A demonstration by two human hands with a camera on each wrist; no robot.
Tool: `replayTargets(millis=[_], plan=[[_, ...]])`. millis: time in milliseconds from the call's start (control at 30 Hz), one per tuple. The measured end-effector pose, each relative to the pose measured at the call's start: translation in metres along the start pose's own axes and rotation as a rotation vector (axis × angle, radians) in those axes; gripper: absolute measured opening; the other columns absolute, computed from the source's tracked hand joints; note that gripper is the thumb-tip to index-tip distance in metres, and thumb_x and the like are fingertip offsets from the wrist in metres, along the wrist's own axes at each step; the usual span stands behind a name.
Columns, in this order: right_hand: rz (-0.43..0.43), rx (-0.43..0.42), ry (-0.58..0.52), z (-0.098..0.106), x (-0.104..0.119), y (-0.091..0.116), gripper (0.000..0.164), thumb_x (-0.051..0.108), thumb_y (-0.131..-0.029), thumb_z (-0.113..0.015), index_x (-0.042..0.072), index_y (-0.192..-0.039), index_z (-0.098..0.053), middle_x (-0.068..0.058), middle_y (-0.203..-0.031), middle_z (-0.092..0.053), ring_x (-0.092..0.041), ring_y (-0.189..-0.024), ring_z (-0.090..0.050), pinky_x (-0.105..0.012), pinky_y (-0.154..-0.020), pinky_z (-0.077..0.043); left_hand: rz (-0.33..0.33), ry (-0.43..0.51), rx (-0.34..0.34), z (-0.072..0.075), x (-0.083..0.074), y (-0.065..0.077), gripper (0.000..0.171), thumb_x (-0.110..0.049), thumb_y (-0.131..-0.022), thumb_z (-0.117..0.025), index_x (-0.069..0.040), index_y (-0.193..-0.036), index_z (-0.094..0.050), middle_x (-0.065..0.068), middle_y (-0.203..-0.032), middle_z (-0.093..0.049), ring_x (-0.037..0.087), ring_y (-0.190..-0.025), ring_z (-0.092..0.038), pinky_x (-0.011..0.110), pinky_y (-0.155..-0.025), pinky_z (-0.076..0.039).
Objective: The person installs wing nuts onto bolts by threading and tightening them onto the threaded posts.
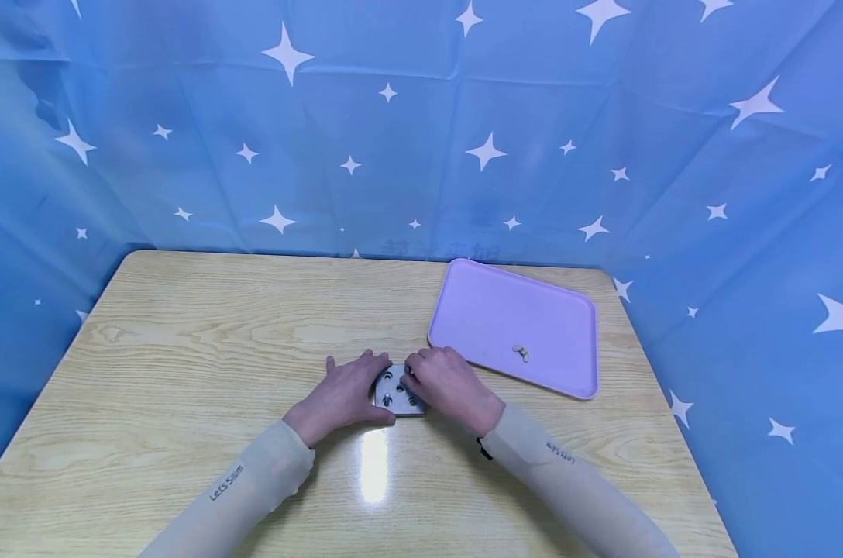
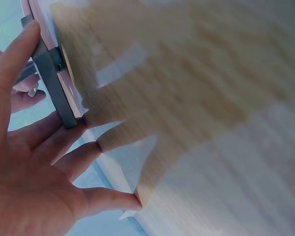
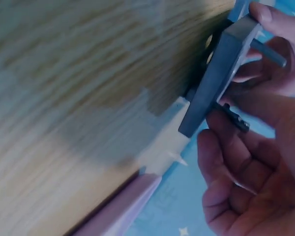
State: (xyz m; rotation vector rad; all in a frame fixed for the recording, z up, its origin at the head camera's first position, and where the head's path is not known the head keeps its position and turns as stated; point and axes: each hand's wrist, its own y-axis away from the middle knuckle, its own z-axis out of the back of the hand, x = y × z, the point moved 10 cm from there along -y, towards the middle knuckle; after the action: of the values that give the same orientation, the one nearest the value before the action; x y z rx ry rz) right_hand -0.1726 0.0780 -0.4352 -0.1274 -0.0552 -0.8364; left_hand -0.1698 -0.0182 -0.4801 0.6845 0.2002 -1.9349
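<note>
A square metal plate (image 1: 399,401) with several holes sits on the table in front of me. My left hand (image 1: 345,395) grips it by two opposite edges, thumb at the near edge and fingertips at the far one; the other fingers spread out. A metal pin (image 3: 269,52) stands up from the plate's face. My right hand (image 1: 449,384) is at the plate's far right corner, where its thumb and fingers pinch a dark threaded bolt (image 3: 235,119) sticking out of the plate. In the head view the right fingers hide most of that bolt.
A purple tray (image 1: 505,298) lies at the back right, beyond my right hand. On it is a small brass-coloured piece (image 1: 521,353) that looks like a wing nut. The wooden table (image 1: 205,341) ends at a blue star-patterned curtain (image 1: 393,124) behind and at both sides.
</note>
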Motion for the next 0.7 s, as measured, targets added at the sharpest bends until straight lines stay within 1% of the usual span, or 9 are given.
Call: replayTargets(millis=[67, 133, 200, 233, 300, 333, 433, 567, 700], plan=[[0.021, 0.017, -0.006, 0.002, -0.001, 0.002, 0.026, 0.032, -0.099, -0.072, 0.007, -0.102, -0.073, -0.002, -0.084, -0.069, -0.016, -0.072, -0.064, -0.038, -0.068, -0.055, -0.002, -0.004, 0.003, 0.000, 0.000, 0.000, 0.093, -0.046, -0.073, -0.093, -0.007, -0.148, -0.054, 0.020, -0.153, -0.051, 0.041, -0.144, -0.044, 0.085, -0.105, -0.022], [0.061, 0.054, -0.015, 0.004, -0.002, 0.004, 0.029, 0.033, -0.099, -0.071, 0.009, -0.117, -0.072, -0.003, -0.100, -0.073, -0.019, -0.089, -0.068, -0.040, -0.077, -0.056, -0.001, -0.004, 0.008, 0.000, 0.000, 0.000, 0.093, -0.046, -0.074, -0.092, -0.007, -0.149, -0.053, 0.020, -0.154, -0.051, 0.040, -0.145, -0.043, 0.085, -0.106, -0.021], [0.119, 0.095, -0.005, 0.005, -0.001, 0.006, 0.034, 0.026, -0.101, -0.070, 0.012, -0.131, -0.069, -0.003, -0.121, -0.071, -0.021, -0.110, -0.066, -0.044, -0.088, -0.056, 0.001, -0.002, 0.012, 0.000, 0.000, -0.001, 0.094, -0.046, -0.074, -0.092, -0.007, -0.149, -0.052, 0.020, -0.154, -0.050, 0.040, -0.146, -0.042, 0.085, -0.106, -0.020], [0.152, 0.119, -0.001, 0.005, 0.000, 0.007, 0.035, 0.021, -0.101, -0.069, 0.014, -0.135, -0.067, -0.002, -0.129, -0.069, -0.021, -0.118, -0.064, -0.044, -0.091, -0.054, 0.003, -0.002, 0.013, 0.000, 0.000, -0.001, 0.095, -0.046, -0.074, -0.092, -0.007, -0.150, -0.052, 0.019, -0.155, -0.049, 0.039, -0.146, -0.042, 0.085, -0.106, -0.020], [0.213, 0.157, 0.013, 0.005, 0.002, 0.010, 0.039, 0.011, -0.101, -0.068, 0.018, -0.139, -0.065, 0.002, -0.140, -0.064, -0.020, -0.127, -0.058, -0.044, -0.095, -0.053, 0.007, 0.001, 0.015, 0.000, 0.000, -0.001, 0.095, -0.046, -0.074, -0.092, -0.007, -0.150, -0.051, 0.019, -0.155, -0.049, 0.039, -0.146, -0.042, 0.085, -0.107, -0.020], [0.239, 0.167, 0.027, 0.005, 0.003, 0.011, 0.041, 0.008, -0.100, -0.067, 0.019, -0.140, -0.064, 0.003, -0.143, -0.062, -0.019, -0.130, -0.057, -0.045, -0.095, -0.052, 0.009, 0.001, 0.015, -0.001, 0.001, -0.001, 0.095, -0.046, -0.074, -0.092, -0.007, -0.150, -0.051, 0.019, -0.155, -0.049, 0.039, -0.146, -0.042, 0.085, -0.107, -0.020], [0.285, 0.178, 0.065, 0.003, 0.005, 0.013, 0.042, 0.004, -0.100, -0.066, 0.020, -0.139, -0.065, 0.005, -0.144, -0.061, -0.018, -0.131, -0.055, -0.044, -0.094, -0.052, 0.011, -0.001, 0.021, -0.001, 0.001, -0.001, 0.095, -0.046, -0.074, -0.092, -0.007, -0.150, -0.051, 0.019, -0.155, -0.049, 0.039, -0.146, -0.042, 0.085, -0.107, -0.019], [0.287, 0.172, 0.076, 0.001, 0.004, 0.013, 0.039, 0.005, -0.100, -0.065, 0.021, -0.136, -0.067, 0.007, -0.140, -0.064, -0.016, -0.129, -0.056, -0.042, -0.096, -0.050, 0.010, -0.001, 0.029, -0.002, 0.001, -0.001, 0.095, -0.047, -0.074, -0.092, -0.007, -0.151, -0.051, 0.018, -0.156, -0.049, 0.038, -0.147, -0.041, 0.085, -0.107, -0.019], [0.288, 0.149, 0.071, 0.003, 0.003, 0.013, 0.036, 0.005, -0.100, -0.066, 0.021, -0.131, -0.070, 0.008, -0.134, -0.067, -0.014, -0.125, -0.058, -0.039, -0.096, -0.049, 0.010, 0.005, 0.026, -0.002, 0.001, -0.001, 0.094, -0.046, -0.074, -0.092, -0.008, -0.150, -0.051, 0.018, -0.156, -0.049, 0.038, -0.147, -0.041, 0.085, -0.107, -0.019]])
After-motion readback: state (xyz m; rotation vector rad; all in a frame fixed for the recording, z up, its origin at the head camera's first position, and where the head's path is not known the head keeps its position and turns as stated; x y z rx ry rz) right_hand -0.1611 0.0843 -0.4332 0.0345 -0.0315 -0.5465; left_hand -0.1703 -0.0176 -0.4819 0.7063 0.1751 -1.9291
